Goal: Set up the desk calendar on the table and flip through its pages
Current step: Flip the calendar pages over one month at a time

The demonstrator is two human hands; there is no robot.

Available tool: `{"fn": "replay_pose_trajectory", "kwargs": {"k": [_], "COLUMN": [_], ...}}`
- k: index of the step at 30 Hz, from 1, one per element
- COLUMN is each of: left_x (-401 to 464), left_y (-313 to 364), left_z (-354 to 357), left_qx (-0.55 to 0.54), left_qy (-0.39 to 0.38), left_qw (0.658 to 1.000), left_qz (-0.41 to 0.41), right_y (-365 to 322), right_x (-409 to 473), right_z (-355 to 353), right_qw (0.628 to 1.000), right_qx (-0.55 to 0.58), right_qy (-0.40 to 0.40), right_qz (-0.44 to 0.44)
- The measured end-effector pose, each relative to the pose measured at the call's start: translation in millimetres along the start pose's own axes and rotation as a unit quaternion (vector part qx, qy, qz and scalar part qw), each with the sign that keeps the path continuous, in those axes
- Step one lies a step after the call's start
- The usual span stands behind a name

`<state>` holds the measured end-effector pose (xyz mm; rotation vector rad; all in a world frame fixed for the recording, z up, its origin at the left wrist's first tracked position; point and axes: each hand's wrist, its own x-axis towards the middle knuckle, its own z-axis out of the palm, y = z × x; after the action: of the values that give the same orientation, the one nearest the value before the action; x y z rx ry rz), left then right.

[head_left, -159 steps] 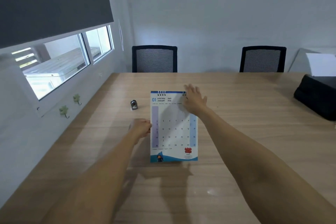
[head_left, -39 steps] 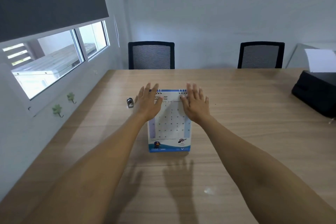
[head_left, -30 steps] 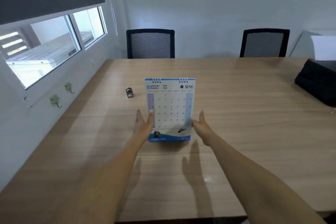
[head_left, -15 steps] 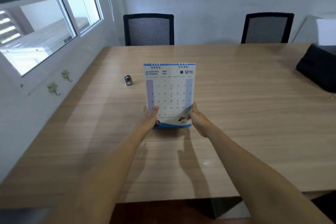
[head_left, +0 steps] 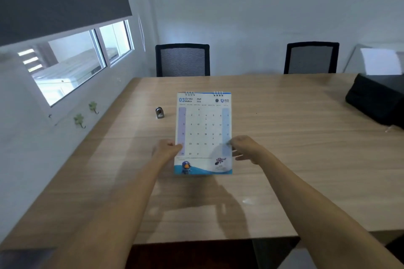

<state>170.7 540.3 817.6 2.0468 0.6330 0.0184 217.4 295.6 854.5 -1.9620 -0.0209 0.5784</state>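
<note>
A white and blue spiral-bound desk calendar (head_left: 203,129) shows the March page and is held upright above the wooden table (head_left: 284,148). My left hand (head_left: 167,150) pinches its left edge low down. My right hand (head_left: 244,148) grips its right edge at the same height. The calendar's lower edge seems lifted off the table top, with its shadow lying nearer to me. Its back side and stand are hidden.
A small grey metal object (head_left: 159,112) sits on the table left of the calendar. A black bag (head_left: 376,100) lies at the right. Two black mesh chairs (head_left: 182,60) (head_left: 311,58) stand at the far side. The near table edge (head_left: 218,240) is close.
The page went from January to March. Both hands moved from the calendar's top down to its side edges, took hold of it and lifted it toward me.
</note>
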Motion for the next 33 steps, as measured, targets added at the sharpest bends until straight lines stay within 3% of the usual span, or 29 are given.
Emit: {"fn": "replay_pose_trajectory", "kwargs": {"k": [4,8,12,14,16,18,21,23,26,30,33], "left_x": [-9,-10,-17,-18,-15,-11,-4,-1,-3,6,20], "left_y": [9,24,63,87,110,128,144,150,151,143,137], "left_z": [-21,-51,-74,-81,-85,-80,-68,-61,-50,-40,-34], "left_qx": [-0.166,-0.257,-0.325,-0.392,-0.397,-0.319,-0.175,-0.139,-0.116,0.041,0.138], "left_qy": [-0.133,-0.217,-0.248,-0.22,-0.19,-0.131,-0.042,-0.016,0.026,0.084,0.053], "left_qw": [0.976,0.941,0.913,0.892,0.895,0.931,0.972,0.975,0.975,0.966,0.948], "left_qz": [-0.041,-0.045,0.01,0.04,0.077,0.118,0.155,0.17,0.189,0.243,0.281], "right_y": [-8,-22,-49,-62,-74,-85,-97,-100,-97,-102,-105], "right_x": [-7,-10,-16,-13,-8,-6,0,14,42,43,50], "right_z": [-24,-41,-46,-47,-45,-38,-24,-17,-14,-9,-7], "right_qw": [1.0,0.989,0.965,0.937,0.921,0.943,0.967,0.953,0.915,0.893,0.888], "right_qx": [0.028,0.136,0.239,0.317,0.34,0.252,0.022,-0.14,-0.334,-0.388,-0.408], "right_qy": [0.001,-0.052,-0.082,-0.086,-0.081,-0.039,0.031,0.063,0.104,0.134,0.123], "right_qz": [-0.006,-0.014,-0.069,-0.121,-0.171,-0.214,-0.251,-0.26,-0.203,-0.184,-0.171]}}
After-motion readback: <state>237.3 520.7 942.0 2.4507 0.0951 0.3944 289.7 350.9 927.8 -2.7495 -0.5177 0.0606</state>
